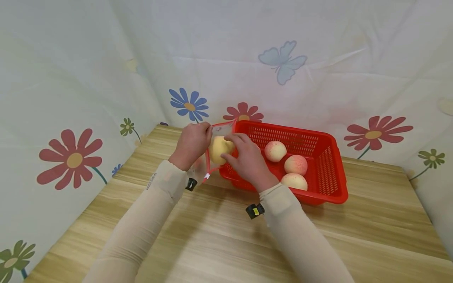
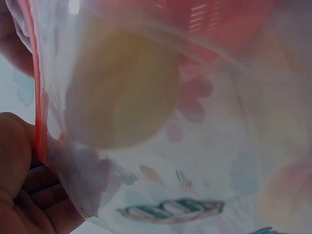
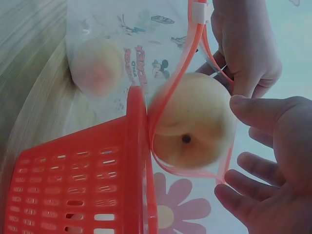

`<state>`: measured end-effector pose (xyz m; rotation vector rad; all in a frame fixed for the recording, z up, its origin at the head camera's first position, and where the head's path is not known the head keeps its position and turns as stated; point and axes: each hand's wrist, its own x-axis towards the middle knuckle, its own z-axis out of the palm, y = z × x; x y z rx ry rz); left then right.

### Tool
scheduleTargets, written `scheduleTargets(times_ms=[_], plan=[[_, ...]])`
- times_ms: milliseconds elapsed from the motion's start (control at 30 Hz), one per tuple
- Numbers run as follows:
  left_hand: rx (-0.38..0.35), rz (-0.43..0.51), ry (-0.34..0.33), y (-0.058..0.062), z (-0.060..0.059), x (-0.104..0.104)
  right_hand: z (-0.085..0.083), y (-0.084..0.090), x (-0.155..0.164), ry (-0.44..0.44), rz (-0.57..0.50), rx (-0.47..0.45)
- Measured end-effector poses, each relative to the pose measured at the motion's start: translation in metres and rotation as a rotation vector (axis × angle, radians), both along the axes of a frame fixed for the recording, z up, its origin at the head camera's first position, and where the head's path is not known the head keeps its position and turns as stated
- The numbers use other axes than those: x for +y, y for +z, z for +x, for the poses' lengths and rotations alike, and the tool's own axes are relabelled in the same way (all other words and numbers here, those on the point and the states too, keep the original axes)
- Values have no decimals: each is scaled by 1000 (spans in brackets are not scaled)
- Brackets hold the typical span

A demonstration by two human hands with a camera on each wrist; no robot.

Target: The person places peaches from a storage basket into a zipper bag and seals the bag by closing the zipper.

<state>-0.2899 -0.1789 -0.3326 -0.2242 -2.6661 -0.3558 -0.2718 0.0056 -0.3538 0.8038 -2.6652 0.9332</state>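
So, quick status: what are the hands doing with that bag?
Left hand pinches zip bag open by its red rim. Right hand pushes yellow peach into the mouth. Three peaches in red basket. Nothing blocking.

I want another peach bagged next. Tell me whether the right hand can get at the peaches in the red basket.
Probably yes. The right hand is at the basket's near rim, the three peaches lie uncovered in it, but its fingers are busy with the yellow peach at the bag mouth.
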Motion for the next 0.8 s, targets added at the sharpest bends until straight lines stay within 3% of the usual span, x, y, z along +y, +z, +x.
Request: scheduleTargets(times_ms=[267, 800], plan=[[34, -11, -29, 0, -1, 0, 0, 0, 6, -14, 29, -39], [77, 15, -7, 8, -5, -6, -1, 0, 14, -43, 34, -94]])
